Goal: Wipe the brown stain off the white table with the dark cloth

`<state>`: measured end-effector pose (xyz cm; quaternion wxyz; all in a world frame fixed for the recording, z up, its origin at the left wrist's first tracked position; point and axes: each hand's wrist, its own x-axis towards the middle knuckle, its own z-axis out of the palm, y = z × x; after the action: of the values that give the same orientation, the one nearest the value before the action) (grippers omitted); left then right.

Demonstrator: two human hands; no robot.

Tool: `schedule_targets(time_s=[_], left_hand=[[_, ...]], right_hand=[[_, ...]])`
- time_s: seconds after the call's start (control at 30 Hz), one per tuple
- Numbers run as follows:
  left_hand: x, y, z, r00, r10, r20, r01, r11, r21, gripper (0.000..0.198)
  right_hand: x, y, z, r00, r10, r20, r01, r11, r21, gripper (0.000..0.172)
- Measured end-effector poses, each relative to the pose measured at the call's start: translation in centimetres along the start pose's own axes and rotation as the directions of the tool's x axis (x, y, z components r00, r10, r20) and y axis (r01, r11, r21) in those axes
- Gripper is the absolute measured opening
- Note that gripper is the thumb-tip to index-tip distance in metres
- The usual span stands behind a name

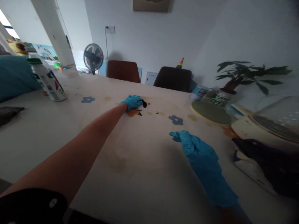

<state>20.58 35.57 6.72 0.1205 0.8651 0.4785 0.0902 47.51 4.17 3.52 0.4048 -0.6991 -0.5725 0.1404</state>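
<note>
My left hand [132, 102], in a blue disposable glove, reaches far across the white tabletop [140, 140]. Its fingers are closed over a small dark object [144, 104], of which only the end shows; its kind I cannot make out. That hand rests by a printed orange flower [133, 112] on the table surface. My right hand [190, 144], gloved in blue too, hovers over the table's right half with its fingers stretched out and nothing in them. Near its fingertips is a printed blue flower [176, 120].
A white bottle with a green cap [48, 79] stands at the left. To the right are a green round mat [211, 112], a potted plant [221, 96], a cream-coloured container [261, 127] and a black item [268, 161]. Two chairs [123, 71] and a fan [93, 57] are behind.
</note>
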Motion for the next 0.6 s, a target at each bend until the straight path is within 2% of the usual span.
schedule_targets(time_s=[0.1,0.23,0.47,0.6], left_hand=[[-0.2,0.0,0.0,1.0,-0.005,0.008,0.005,1.0,0.007,0.043],[-3.0,0.6,-0.5,1.0,0.015,0.022,-0.016,1.0,0.016,0.048],[-12.8,1.6,-2.0,0.987,0.132,0.091,-0.133,0.991,0.008,0.06],[-18.7,0.7,-1.9,0.982,0.124,0.139,-0.115,0.991,-0.073,0.07]], right_hand=[[0.1,-1.1,-1.1,1.0,0.001,-0.021,-0.001,1.0,-0.004,0.052],[0.5,-2.9,-2.5,1.0,-0.006,0.014,0.006,0.999,0.039,0.051],[1.1,-3.4,-2.2,1.0,-0.002,0.001,0.002,0.995,0.099,0.048],[1.3,-3.4,-2.1,1.0,0.003,0.015,-0.004,0.994,0.113,0.048]])
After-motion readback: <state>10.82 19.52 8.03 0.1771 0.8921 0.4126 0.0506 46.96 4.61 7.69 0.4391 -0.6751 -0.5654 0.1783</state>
